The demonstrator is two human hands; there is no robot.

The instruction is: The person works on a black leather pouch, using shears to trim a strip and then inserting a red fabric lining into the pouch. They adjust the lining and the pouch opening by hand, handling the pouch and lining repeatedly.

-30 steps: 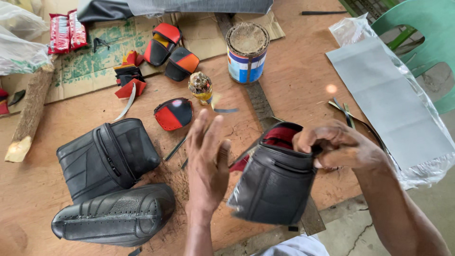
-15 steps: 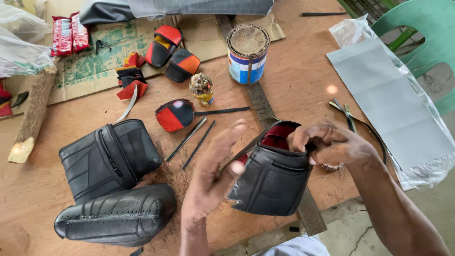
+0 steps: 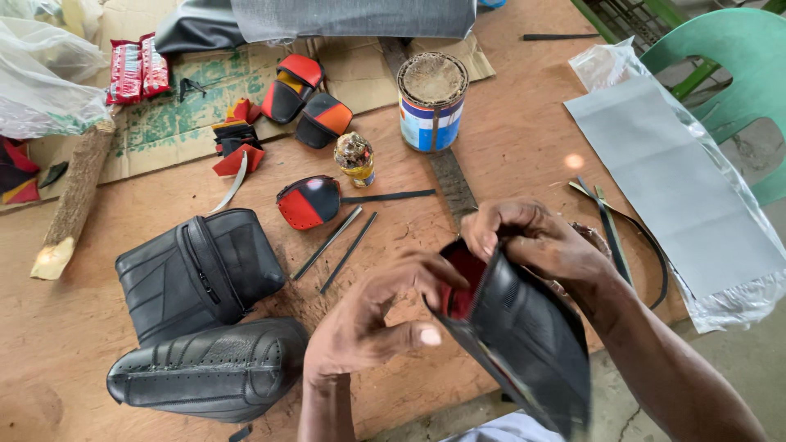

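Note:
A black leather pouch [image 3: 524, 336] with a red lining is held above the wooden table's near edge. My right hand [image 3: 536, 237] grips its upper rim from the right. My left hand [image 3: 372, 319] has its fingers curled over the pouch's open mouth on the left side, the thumb pointing right. Two finished black pouches lie to the left: a zipped one [image 3: 196, 274] and a perforated one [image 3: 205, 368].
A glue tin [image 3: 431, 100] and a small bottle [image 3: 357, 157] stand on the wooden table [image 3: 508, 139]. Red-and-black leather pieces [image 3: 309, 201] and thin black strips [image 3: 344, 241] lie nearby. A grey sheet [image 3: 679, 180] and green chair [image 3: 737, 57] are at right; a wooden log [image 3: 74, 196] at left.
My left hand has come down from above the pouch and taken hold of its open mouth. The pouch has tilted and swung toward the table's near edge.

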